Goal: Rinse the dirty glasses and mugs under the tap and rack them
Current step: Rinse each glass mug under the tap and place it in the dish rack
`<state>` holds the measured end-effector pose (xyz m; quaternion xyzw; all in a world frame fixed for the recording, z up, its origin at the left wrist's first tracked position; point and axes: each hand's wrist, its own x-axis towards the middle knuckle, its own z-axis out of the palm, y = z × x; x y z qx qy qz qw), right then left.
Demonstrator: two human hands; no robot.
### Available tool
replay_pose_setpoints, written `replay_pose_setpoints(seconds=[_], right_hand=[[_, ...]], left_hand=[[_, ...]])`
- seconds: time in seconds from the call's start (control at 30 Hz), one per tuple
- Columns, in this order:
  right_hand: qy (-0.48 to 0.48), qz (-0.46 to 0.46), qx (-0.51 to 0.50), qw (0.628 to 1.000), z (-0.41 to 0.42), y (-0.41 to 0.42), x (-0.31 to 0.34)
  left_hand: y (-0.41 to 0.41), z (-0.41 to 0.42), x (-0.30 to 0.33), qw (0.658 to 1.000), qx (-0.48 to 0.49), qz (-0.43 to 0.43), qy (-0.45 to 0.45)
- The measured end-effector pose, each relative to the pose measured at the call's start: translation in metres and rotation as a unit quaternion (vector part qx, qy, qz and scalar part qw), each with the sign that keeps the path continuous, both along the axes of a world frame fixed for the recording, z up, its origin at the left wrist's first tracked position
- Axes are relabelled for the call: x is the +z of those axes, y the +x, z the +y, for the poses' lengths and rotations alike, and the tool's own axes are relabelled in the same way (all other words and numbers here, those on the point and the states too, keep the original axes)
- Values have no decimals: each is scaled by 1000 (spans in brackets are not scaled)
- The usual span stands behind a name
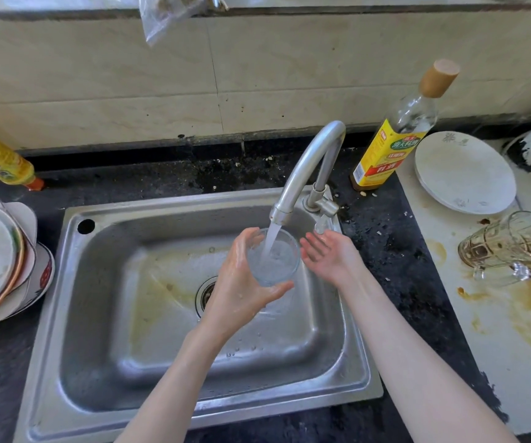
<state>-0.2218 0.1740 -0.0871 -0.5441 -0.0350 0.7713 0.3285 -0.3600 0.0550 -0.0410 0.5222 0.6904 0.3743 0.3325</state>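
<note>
The glass (273, 262) stands mouth-up over the sink (104, 314), its long axis near vertical, directly under the tap (309, 167), whose stream falls into it. The left hand (241, 282) wraps it from the left and below, fingers closed round the wall. The right hand (328, 254) hovers just beside the glass on the right, fingers spread and empty, so it is the hand free to rub the rim. To the right, on the stained tabletop (494, 330), dirty mugs (513, 247) lie tipped on their sides, well apart from the sink. No rack is in view.
</note>
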Motion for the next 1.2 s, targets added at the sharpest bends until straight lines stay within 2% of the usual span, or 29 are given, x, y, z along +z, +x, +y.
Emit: replay_pose_setpoints(seconds=[0.27, 0.53, 0.6, 0.7, 0.77, 0.83, 0.9, 0.97, 1.07, 1.2], right_hand=[[26, 45, 27, 998, 26, 24, 42], [18, 89, -10, 996, 44, 30, 56], [50, 37, 26, 998, 37, 29, 48], [76, -107, 140, 981, 5, 23, 31], [32, -95, 208, 973, -28, 18, 23], [-27, -11, 232, 972, -58, 10, 19], [-71, 92, 168, 979, -73, 2, 18], [-89, 129, 89, 984, -76, -7, 20], [-97, 113, 46, 988, -75, -13, 19], [-61, 59, 84, 993, -74, -7, 19]], left_hand=[[1, 11, 17, 1000, 1, 14, 7], [3, 19, 27, 1000, -6, 4, 5], [4, 20, 28, 1000, 17, -8, 0], [7, 23, 26, 997, 70, -45, -9], [8, 23, 22, 992, 100, -79, -20], [9, 21, 15, 986, 126, -105, -40], [11, 16, 8, 978, 146, -137, -63], [15, 9, -1, 967, 158, -180, -80], [17, -3, -19, 960, 164, -205, -94], [11, -13, -31, 958, 117, -224, -137]])
